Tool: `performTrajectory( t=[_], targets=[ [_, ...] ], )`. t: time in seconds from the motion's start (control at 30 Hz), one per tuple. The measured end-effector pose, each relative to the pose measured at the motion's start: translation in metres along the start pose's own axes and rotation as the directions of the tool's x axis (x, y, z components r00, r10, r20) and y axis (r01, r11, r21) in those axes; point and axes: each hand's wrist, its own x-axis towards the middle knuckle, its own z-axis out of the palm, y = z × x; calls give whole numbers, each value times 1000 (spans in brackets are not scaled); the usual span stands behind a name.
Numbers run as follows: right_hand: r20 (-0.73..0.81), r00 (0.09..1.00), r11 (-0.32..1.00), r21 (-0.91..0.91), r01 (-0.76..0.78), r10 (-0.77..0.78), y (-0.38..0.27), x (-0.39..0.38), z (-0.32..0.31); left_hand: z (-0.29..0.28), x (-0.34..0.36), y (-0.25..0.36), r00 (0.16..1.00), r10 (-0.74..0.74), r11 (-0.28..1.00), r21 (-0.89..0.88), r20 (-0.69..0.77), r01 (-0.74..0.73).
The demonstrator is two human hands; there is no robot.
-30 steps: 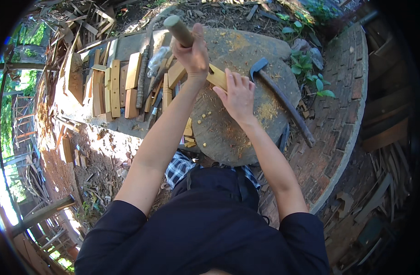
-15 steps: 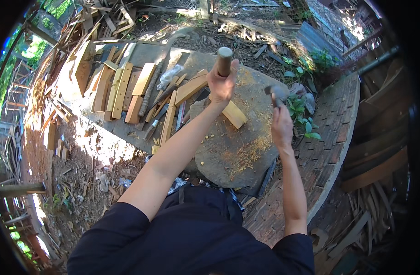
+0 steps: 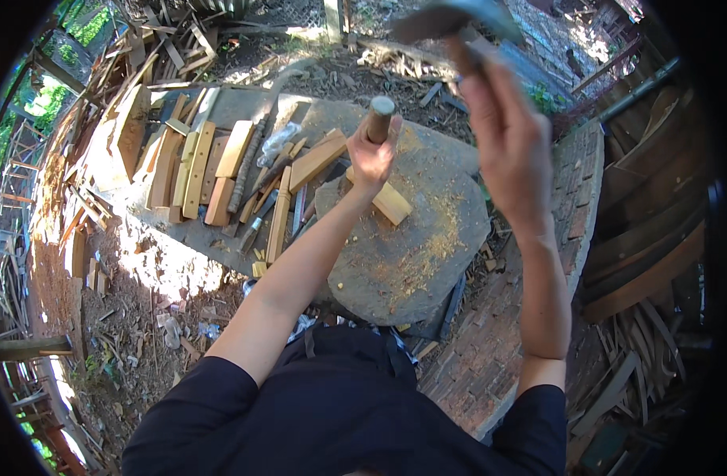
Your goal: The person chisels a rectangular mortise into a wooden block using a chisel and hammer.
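My left hand is closed around the round wooden handle of a chisel, held upright with its butt toward me. The blade is hidden below the hand. Under and beside that hand, a pale wooden block lies on a grey stone-like slab strewn with shavings. My right hand grips a hammer, raised high beyond the slab to the right. The hammer's dark, curved head is partly smeared by motion and apart from the chisel.
Left of the block, several wooden pieces lie in a row, with a clear plastic bag and a small tool near them. A low brick surface curves along the right. Scrap wood is heaped at the lower right.
My right hand has swung the hammer up and away from beside the slab, closer to the camera. My left hand keeps its hold on the chisel; the whole view has shifted slightly.
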Motion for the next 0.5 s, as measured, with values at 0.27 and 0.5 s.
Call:
performTrajectory(
  t=[0.27,0.5],
  targets=[
    [114,992,958,-273,88,-58,18,-24,10,1,-4,3,998,-31,1000,8,59,31],
    [106,956,951,-176,-253,274,46,-49,26,-5,3,10,981,-151,988,34,125,147]
  ],
)
